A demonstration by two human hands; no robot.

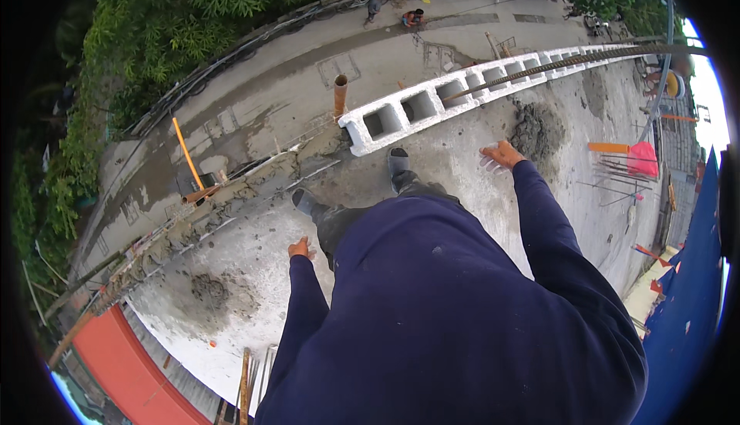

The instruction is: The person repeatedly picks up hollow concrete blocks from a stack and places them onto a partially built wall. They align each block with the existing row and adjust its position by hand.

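My right hand [503, 155] hangs over the concrete slab with its fingers apart and nothing in them. Its fingertips look pale grey. Closest to it is a heap of wet mortar [537, 131]. Low beside my left leg, my left hand [301, 248] is empty too, its fingers loosely bent and apart. Ahead of my feet runs a row of hollow concrete blocks [417, 106], laid end to end along the slab's edge with their cavities facing up. A long steel reinforcing bar [555, 65] slants over the row.
Beyond the edge lies a road [270, 78] far below, with two people on it. A rusty pipe [340, 95] stands at the row's near end. Another mortar patch [208, 290] lies at left. Thin rods and a pink bag [642, 158] are at right.
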